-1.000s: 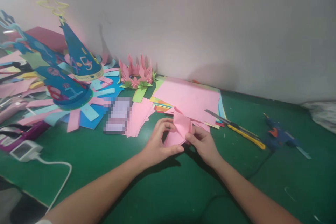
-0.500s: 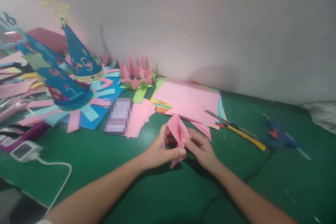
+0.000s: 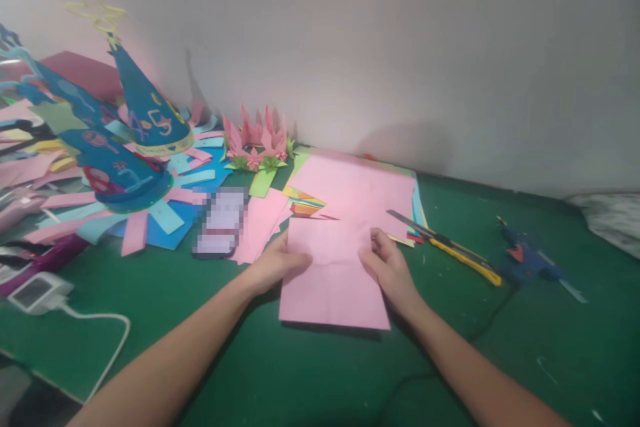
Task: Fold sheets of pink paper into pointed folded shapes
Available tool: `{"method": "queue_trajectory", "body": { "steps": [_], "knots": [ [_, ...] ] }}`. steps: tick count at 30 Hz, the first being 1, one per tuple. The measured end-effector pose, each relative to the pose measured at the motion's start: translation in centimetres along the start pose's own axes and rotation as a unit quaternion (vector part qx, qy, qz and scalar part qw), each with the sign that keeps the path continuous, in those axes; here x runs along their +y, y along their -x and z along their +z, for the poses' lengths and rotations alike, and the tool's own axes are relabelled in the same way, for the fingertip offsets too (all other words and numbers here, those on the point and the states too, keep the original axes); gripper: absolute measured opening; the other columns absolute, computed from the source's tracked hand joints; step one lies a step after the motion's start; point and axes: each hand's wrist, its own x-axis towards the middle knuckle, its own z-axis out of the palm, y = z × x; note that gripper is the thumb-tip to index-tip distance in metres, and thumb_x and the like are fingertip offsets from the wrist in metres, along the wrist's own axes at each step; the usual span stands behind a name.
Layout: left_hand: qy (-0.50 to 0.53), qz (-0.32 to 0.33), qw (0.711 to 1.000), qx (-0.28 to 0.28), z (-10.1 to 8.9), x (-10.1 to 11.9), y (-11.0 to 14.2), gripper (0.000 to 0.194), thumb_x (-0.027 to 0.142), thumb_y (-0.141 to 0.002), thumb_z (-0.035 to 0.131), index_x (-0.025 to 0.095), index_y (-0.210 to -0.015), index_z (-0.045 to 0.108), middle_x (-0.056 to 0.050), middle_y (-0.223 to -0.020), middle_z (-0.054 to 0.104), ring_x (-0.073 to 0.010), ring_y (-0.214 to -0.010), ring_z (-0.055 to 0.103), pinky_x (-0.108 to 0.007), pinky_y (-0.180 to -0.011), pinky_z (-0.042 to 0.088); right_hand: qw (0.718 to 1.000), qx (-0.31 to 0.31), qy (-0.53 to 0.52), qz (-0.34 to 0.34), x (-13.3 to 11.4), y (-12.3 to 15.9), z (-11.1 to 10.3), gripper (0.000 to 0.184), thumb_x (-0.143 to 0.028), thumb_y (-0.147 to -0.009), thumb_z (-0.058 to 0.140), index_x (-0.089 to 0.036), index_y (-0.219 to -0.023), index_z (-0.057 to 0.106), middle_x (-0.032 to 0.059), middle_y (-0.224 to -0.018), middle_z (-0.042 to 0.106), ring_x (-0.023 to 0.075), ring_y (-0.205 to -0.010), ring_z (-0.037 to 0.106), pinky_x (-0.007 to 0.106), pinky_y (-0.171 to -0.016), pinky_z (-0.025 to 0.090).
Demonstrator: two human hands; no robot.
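Note:
A pink sheet of paper (image 3: 333, 287), roughly square with faint crease lines, lies opened out between my two hands, a little above the green table (image 3: 320, 380). My left hand (image 3: 273, 263) grips its left edge, thumb on top and fingers hidden beneath. At the right edge my right hand (image 3: 390, 267) pinches the paper the same way, its fingers curled behind. Just beyond the sheet is a stack of coloured paper (image 3: 360, 180) with pink on top, which partly merges with the held sheet. Loose pink pieces (image 3: 263, 220) lie left of the stack.
A yellow box cutter (image 3: 465, 257) rests partly on the stack, with a blue glue gun (image 3: 530, 257) to its right. On the left stand a phone (image 3: 220, 223), blue cone hats (image 3: 145, 100) and a pink paper crown (image 3: 257, 140). A white cable (image 3: 120, 317) runs down the left side.
The pink paper, a folded pointed shape before, is now spread flat as a square sheet. My hands have moved apart to its two side edges.

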Motion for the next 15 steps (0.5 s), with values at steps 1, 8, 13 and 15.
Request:
{"method": "queue_trajectory", "body": {
  "steps": [1, 8, 13, 15],
  "knots": [
    [-0.008, 0.005, 1.0, -0.013, 0.0, -0.1, 0.1, 0.057, 0.021, -0.065, 0.068, 0.018, -0.117, 0.047, -0.005, -0.096, 0.063, -0.0181, -0.08, 0.062, -0.03, -0.07, 0.05, 1.0, 0.0, 0.012, 0.005, 0.0, -0.1, 0.1, 0.024, -0.032, -0.077, 0.06, -0.021, -0.097, 0.053, 0.0028, -0.087, 0.067, 0.0179, -0.075, 0.063, 0.029, -0.066, 0.05],
    [-0.235, 0.198, 0.949, 0.062, -0.3, -0.8, -0.5, 0.075, 0.017, -0.072, 0.064, 0.025, -0.135, 0.024, -0.01, -0.127, 0.048, -0.0238, -0.112, 0.052, -0.041, -0.091, 0.046, 0.988, -0.033, 0.146, -0.035, 0.0, 0.1, 0.6, 0.032, -0.03, -0.079, 0.057, -0.019, -0.109, 0.055, 0.0088, -0.111, 0.065, 0.0225, -0.098, 0.062, 0.036, -0.084, 0.05],
    [-0.501, 0.381, 0.772, 0.089, 0.3, -0.5, -0.2, 0.029, 0.015, -0.082, 0.056, 0.022, -0.11, 0.054, -0.009, -0.12, 0.049, -0.023, -0.117, 0.045, -0.043, -0.1, 0.037, 0.954, -0.053, 0.285, -0.081, -0.3, 0.5, 0.6, 0.028, -0.024, -0.081, 0.053, -0.021, -0.109, 0.058, 0.0057, -0.107, 0.066, 0.0224, -0.096, 0.062, 0.035, -0.084, 0.049],
    [-0.544, 0.38, 0.748, 0.016, 1.0, -0.7, 0.3, 0.014, 0.018, -0.086, 0.052, 0.02, -0.099, 0.058, -0.007, -0.11, 0.055, -0.0205, -0.107, 0.051, -0.038, -0.093, 0.043, 0.942, -0.05, 0.319, -0.095, -0.3, 0.6, 0.5, 0.028, -0.023, -0.081, 0.053, -0.022, -0.108, 0.058, 0.0048, -0.105, 0.067, 0.0217, -0.093, 0.062, 0.035, -0.082, 0.05]
  ]
}}
